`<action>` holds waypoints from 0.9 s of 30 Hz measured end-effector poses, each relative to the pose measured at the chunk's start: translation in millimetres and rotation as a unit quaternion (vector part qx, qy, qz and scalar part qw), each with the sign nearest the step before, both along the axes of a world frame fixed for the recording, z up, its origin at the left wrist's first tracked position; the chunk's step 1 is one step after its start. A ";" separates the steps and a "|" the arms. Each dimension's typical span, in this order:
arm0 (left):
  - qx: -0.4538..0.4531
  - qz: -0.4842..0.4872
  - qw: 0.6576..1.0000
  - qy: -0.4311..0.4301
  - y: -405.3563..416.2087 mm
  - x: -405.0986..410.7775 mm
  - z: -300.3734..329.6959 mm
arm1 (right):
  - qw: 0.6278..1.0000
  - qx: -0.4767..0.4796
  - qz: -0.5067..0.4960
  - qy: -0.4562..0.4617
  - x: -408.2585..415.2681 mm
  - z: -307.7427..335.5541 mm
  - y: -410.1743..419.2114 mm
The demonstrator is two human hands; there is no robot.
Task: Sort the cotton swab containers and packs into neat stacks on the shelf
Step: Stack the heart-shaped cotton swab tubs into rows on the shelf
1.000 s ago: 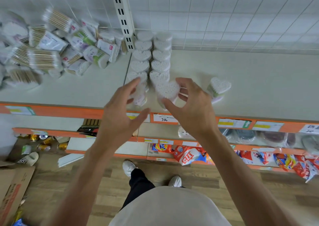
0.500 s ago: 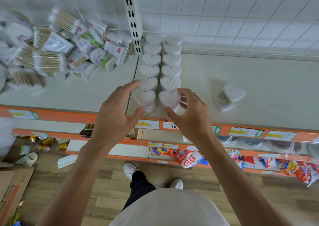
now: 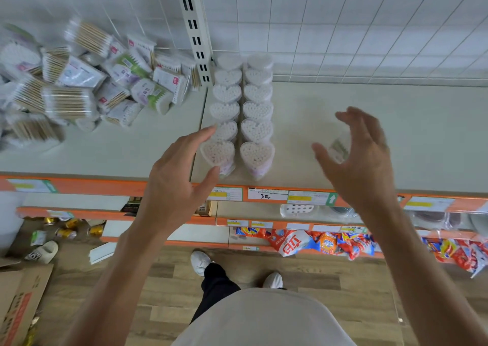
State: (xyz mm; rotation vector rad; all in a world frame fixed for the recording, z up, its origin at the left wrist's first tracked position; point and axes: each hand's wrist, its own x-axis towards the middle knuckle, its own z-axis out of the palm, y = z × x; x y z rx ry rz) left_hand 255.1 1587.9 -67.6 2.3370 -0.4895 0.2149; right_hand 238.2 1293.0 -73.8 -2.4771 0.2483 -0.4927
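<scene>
Where shelf point(image 3: 343, 102) edge reads "3元" on price tag point(image 3: 266, 194), heart-shaped containers point(image 3: 257, 132) in rows

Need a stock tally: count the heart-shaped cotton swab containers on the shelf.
13: six in the left row, six in the right row, one loose behind the right hand. Stacked layers beneath may be hidden.

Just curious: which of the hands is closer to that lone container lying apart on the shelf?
Right. The right hand is cupped open around the lone container; the left hand is off to its left, at the front heart container.
</scene>
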 end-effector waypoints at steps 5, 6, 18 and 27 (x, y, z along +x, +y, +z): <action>-0.004 -0.023 1.000 -0.008 -13.2 -3.3 2.5 | 0.992 -0.043 -0.015 0.115 9.0 -17.8 -30.8; -0.005 -0.030 0.999 -0.011 -17.2 -4.2 2.6 | 0.992 -0.041 -0.012 0.117 9.7 -19.5 -32.0; 0.017 -0.140 0.990 0.021 -102.1 -13.9 6.9 | 0.952 0.294 0.086 0.004 -44.5 38.8 -5.2; -0.160 -0.166 0.969 0.085 -139.8 -33.2 14.1 | 0.939 0.329 0.102 0.005 -88.0 25.1 -33.1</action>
